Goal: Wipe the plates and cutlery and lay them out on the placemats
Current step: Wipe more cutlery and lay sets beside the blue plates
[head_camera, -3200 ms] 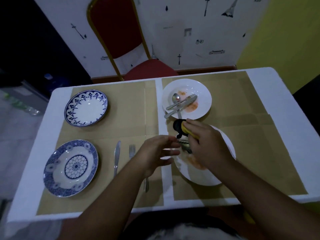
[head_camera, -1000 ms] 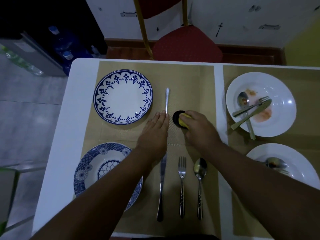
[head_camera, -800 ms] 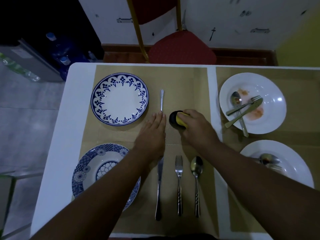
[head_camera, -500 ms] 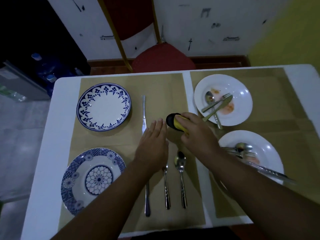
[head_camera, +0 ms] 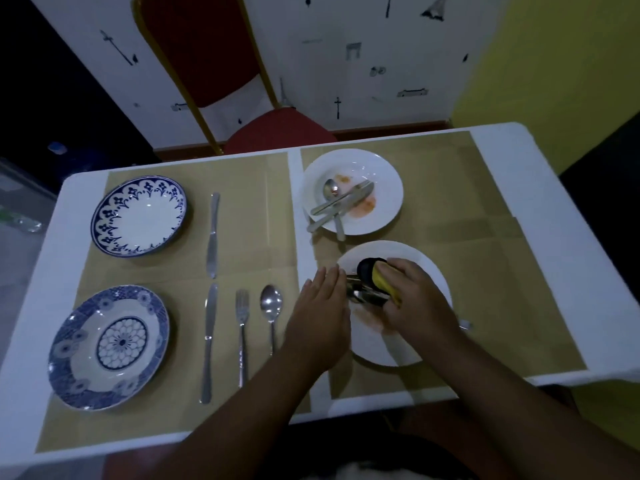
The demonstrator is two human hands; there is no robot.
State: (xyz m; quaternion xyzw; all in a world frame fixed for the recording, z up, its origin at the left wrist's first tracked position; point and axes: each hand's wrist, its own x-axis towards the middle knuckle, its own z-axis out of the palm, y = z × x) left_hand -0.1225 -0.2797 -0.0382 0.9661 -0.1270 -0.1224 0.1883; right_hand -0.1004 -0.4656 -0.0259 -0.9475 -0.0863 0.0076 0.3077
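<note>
Dimly, right grip [head_camera: 419, 306] tight around the sponge [head_camera: 375, 277], left grip [head_camera: 322, 317] flat and slack, possibly against half-hidden cutlery [head_camera: 363, 296].

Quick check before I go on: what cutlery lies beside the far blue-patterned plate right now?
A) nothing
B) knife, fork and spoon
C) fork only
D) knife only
D: only one knife lies to the right of the far blue-patterned plate; the fork and spoon lie by the near blue-patterned plate.
</note>
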